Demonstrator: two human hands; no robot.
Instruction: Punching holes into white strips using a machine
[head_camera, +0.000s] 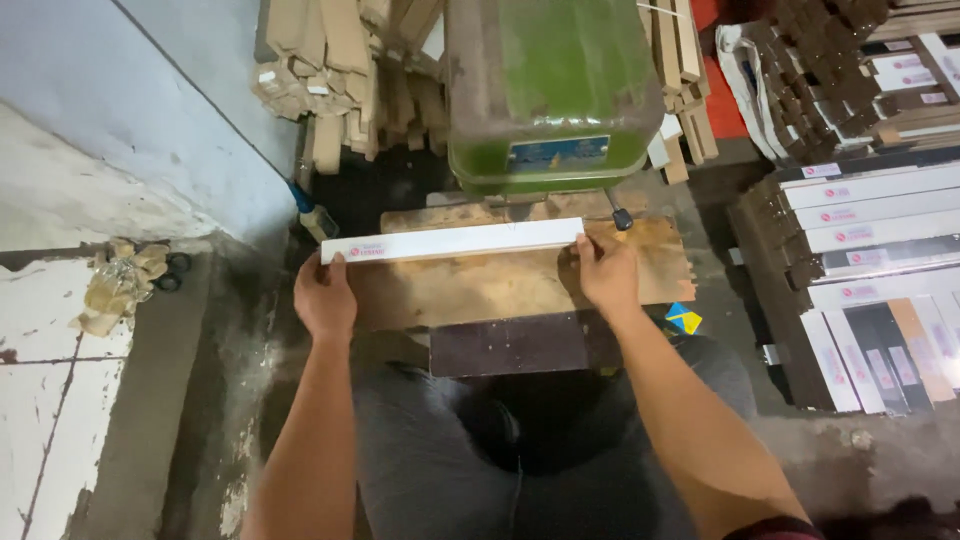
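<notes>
White strip (452, 241) is gripped at its two ends, left hand (324, 297) and right hand (607, 272) closed on it, laid flat across the wooden bench (480, 290) beneath the green machine (548, 90). Judged stiff, light, smooth-faced; end holds suit.

A small red round label (366, 251) sits at the left end of the long white board (452, 241) lying across the wooden table. On the green machine's front is a blue rectangular plate (558, 153). To the right, stacked white and dark boards (870, 215) carry similar small red labels; those farther back bear pale rectangular stickers (905, 68).
</notes>
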